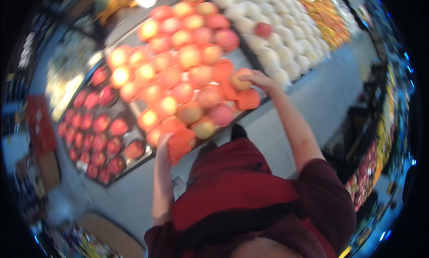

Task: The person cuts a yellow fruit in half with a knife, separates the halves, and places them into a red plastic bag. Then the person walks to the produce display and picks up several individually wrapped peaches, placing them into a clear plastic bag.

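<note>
My right hand (259,79) grips a yellow-red apple (240,79) at the right front of a display of apples (171,76). Around that apple lie orange-red foam net sleeves (248,99) that look flattened. At the near left corner, my left hand (164,141) holds a bunched orange-red foam net (181,142); fingers behind it are hidden. Between my hands sit bare yellowish and pink apples (203,128). Many apples farther back seem to wear netting, though blur and glare hide detail.
Dark red apples (100,140) fill a black-edged tray to the left. Pale fruit in white foam nets (285,40) stands at the right, with one red apple (263,30) on top. Orange fruit (326,22) lies beyond. Grey floor (134,191) runs along the display's front.
</note>
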A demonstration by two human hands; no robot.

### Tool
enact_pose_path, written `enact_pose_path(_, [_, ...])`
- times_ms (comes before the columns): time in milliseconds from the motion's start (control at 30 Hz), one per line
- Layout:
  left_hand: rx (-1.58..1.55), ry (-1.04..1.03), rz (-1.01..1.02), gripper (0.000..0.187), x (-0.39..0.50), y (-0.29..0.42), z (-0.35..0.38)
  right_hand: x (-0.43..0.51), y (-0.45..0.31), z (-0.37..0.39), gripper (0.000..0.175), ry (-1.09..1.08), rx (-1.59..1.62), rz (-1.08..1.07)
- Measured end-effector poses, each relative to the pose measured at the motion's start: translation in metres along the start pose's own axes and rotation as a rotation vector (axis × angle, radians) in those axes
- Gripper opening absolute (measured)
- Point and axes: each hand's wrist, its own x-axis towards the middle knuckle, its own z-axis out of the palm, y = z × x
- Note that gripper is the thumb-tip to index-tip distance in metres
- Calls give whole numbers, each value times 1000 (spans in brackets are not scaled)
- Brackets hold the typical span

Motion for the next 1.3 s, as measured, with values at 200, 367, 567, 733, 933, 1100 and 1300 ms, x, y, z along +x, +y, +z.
enact_pose_path(200, [-124, 461, 608, 30, -9, 25, -85, 12, -8, 21, 61, -249, -9, 188])
enact_pose_path(367, [676, 1200, 996, 38, 15, 103, -137, 8, -19, 32, 63, -331, 30, 160])
enact_pose_path(567, [812, 1391, 1018, 37, 26, 113, -99, -37, -21, -8, 58, -53, 280, -147])
enact_pose_path(733, [530, 512, 1093, 26, 23, 99, 12, -66, -30, -50, 56, -3, 775, -3])
enact_pose_path(933, [-88, 73, 745, 34, 14, 62, 138, -6, -6, 22, 73, 212, -408, -95])
enact_pose_path(1100, [537, -153, 765, 39, 40, 14, 294, 4, 37, 62, 88, 462, -765, -128])
enact_pose_path(1300, [1190, -406, 1699, 49, 119, -57, 535, 7, 93, 37, 49, 174, -619, -448])
